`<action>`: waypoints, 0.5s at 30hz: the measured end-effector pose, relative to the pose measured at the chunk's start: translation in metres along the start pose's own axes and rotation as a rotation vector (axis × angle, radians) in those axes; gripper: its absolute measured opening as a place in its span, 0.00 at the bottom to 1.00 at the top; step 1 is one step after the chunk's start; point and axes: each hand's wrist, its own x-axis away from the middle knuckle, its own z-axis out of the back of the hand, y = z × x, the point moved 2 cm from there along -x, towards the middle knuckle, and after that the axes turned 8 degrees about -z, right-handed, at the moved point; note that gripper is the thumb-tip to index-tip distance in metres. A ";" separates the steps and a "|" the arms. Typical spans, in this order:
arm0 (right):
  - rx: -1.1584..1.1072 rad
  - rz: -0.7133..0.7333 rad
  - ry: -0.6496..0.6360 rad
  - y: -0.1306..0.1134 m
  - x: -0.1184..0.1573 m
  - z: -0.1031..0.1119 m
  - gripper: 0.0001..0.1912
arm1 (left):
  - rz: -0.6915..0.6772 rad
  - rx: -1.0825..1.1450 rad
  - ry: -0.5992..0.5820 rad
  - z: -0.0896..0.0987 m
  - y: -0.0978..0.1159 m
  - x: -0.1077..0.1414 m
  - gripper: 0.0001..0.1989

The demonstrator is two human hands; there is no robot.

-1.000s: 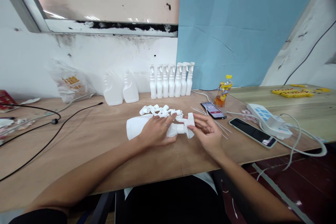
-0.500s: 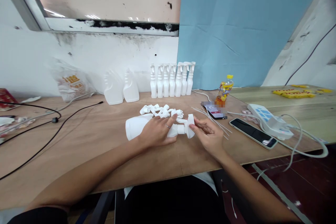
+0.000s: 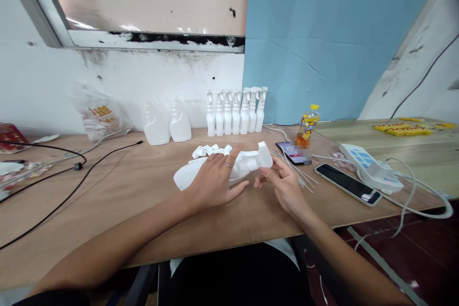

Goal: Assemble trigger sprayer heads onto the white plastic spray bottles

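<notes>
A white spray bottle [image 3: 185,177] lies tilted on its side just above the wooden table, its base to the left. Over its middle rests my left hand [image 3: 214,180], fingers laid across the far side and thumb on the near side, holding it. At the bottle's neck sits a white trigger spray head [image 3: 265,155], pointing right. My right hand [image 3: 286,186] has thumb and fingertips closed on the lower end of that head. Behind the bottle is a pile of loose white spray heads [image 3: 211,149], partly hidden by my left hand.
Several finished-looking white spray bottles [image 3: 235,117] stand in a row by the wall, with two headless bottles [image 3: 180,124] to their left. Thin white tubes [image 3: 299,179], a phone [image 3: 347,184], a drink bottle [image 3: 307,126] and a power strip [image 3: 369,165] lie or stand rightward. Black cables [image 3: 82,189] cross the left.
The bottle's neck end has risen and tilted upward to the right. The spray head has turned, its nozzle now pointing up and away. My right fingers have shifted their hold on it.
</notes>
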 end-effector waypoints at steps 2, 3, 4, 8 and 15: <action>-0.069 0.016 0.004 -0.004 -0.003 0.008 0.16 | -0.005 0.054 -0.034 0.009 0.004 0.003 0.44; -0.089 0.029 0.016 -0.006 -0.004 0.012 0.17 | 0.016 0.089 -0.049 0.013 0.006 0.005 0.44; -0.094 0.035 0.022 -0.007 -0.006 0.017 0.17 | 0.046 0.124 -0.056 0.017 0.006 0.008 0.43; -0.047 0.055 0.031 -0.008 -0.010 0.031 0.19 | 0.101 0.134 -0.054 0.027 0.002 0.022 0.40; -0.101 -0.037 0.065 -0.017 -0.006 0.028 0.23 | 0.276 0.101 0.012 0.030 -0.004 0.062 0.21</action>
